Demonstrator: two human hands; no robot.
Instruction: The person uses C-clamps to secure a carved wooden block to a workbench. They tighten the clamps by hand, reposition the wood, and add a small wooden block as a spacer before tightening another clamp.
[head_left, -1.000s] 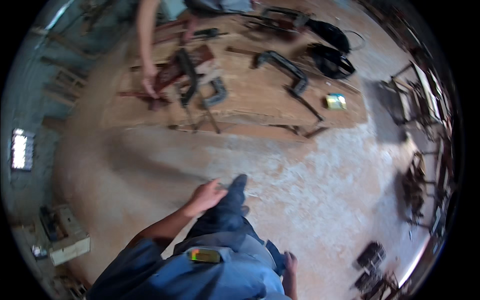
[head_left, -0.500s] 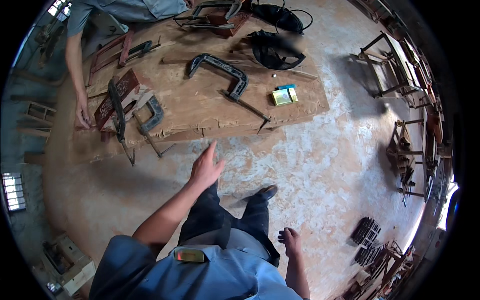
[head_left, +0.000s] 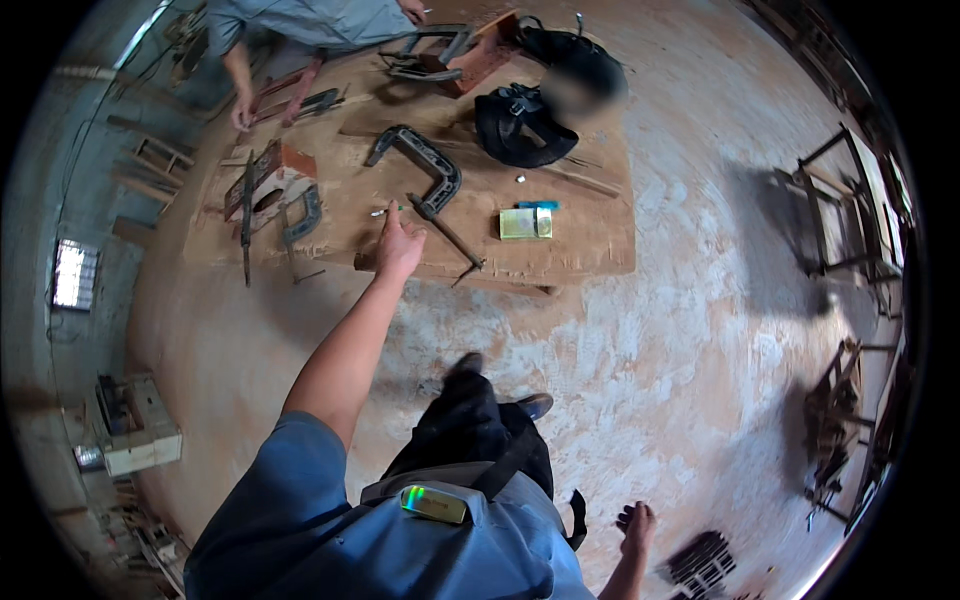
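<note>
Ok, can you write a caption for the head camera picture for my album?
Left hand over the wooden table, beside a dark clamp, right hand out to the side.

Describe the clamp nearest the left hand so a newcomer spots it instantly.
Start at the wooden table, then find the left hand at its near edge. Just beyond it and rightward lies a big, dark, C-shaped clamp, its long rod slanting toward that edge. Unlike the clamps at the reddish block, it lies out in the open.
</note>
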